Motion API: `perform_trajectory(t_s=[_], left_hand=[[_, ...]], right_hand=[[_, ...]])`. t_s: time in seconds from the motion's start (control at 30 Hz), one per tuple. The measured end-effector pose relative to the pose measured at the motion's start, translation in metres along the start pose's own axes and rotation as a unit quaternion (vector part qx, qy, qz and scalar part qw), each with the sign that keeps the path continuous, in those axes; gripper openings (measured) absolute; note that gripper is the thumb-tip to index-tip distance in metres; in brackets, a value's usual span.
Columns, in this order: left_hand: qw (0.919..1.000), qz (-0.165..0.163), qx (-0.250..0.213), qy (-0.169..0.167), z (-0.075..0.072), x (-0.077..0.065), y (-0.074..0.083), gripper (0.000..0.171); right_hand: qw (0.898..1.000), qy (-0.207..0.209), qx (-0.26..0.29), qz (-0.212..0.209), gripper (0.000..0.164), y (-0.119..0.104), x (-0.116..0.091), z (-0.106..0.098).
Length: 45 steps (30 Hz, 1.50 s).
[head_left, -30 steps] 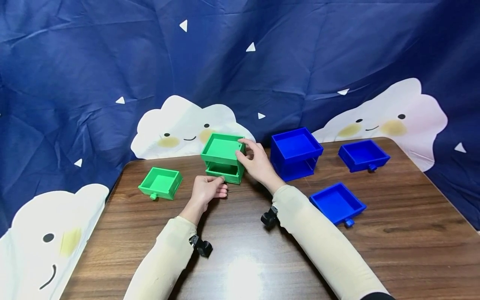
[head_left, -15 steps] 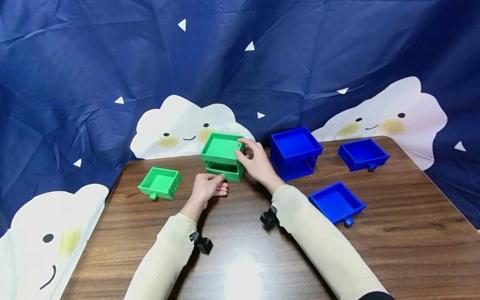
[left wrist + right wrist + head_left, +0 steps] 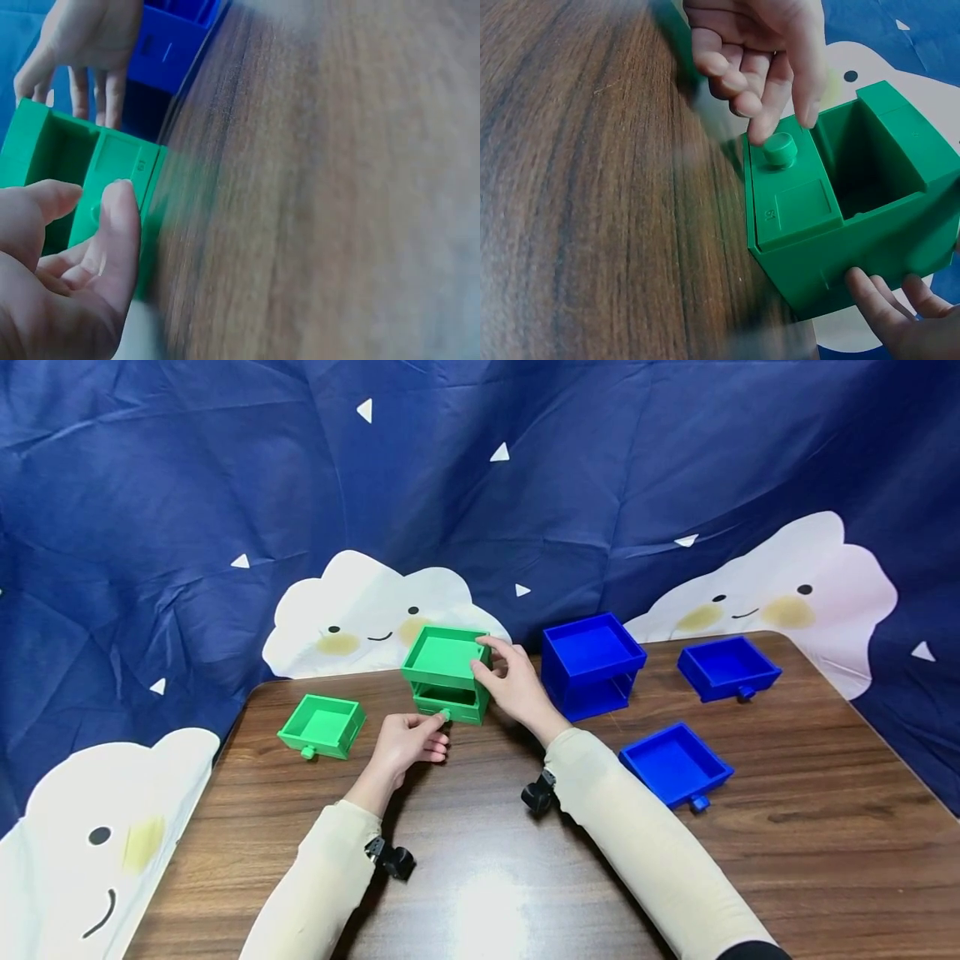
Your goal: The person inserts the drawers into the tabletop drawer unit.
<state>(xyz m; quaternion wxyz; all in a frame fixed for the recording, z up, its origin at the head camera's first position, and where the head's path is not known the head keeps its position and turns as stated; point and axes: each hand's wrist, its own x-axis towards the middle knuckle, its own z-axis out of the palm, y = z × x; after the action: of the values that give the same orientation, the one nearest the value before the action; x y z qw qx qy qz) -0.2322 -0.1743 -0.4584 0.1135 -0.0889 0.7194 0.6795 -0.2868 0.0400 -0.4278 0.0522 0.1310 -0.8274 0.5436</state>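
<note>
Left grip [image 3: 405,743] is slack, thumb and forefinger parted just beside the knob [image 3: 780,152] of the lower drawer [image 3: 802,208]. Right grip [image 3: 517,689] holds the green cabinet [image 3: 438,678] by its top rim at three o'clock. That cabinet stands near twelve o'clock on the worktop [image 3: 262,777], the lower drawer in its base looking flush, the bay above it bare; the loose drawer [image 3: 330,750] lies at its eight o'clock. Whether the lower drawer is fully home I cannot tell; if not, a further push could skid the cabinet toward twelve should the steadying fingers weaken. A careless withdrawal could catch the knob and drag the drawer toward six. Backing out wide toward three could knock the blue cabinet [image 3: 553,687].
</note>
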Motion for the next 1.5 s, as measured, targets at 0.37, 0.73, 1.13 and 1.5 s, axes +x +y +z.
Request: perform_trajectory(t_s=[0.37,0.73,1.13,1.5], left_hand=[[0.9996,0.005,0.027,-0.007,-0.012,-0.013,0.000,0.037],[0.9969,0.044,0.064,0.011,-0.025,-0.028,-0.001,0.030],[0.9917,0.075,0.102,0.020,-0.039,-0.042,-0.002,0.029],[0.9873,0.090,0.128,0.030,-0.046,-0.050,-0.005,0.029]], right_hand=[[1.000,-0.001,0.012,0.000,0.050,0.000,0.001,0.000],[1.000,-0.003,0.010,0.002,0.051,0.001,0.001,-0.001],[1.000,0.001,0.008,0.002,0.050,0.002,0.000,0.001],[1.000,-0.001,0.010,0.003,0.050,0.000,-0.001,0.001]])
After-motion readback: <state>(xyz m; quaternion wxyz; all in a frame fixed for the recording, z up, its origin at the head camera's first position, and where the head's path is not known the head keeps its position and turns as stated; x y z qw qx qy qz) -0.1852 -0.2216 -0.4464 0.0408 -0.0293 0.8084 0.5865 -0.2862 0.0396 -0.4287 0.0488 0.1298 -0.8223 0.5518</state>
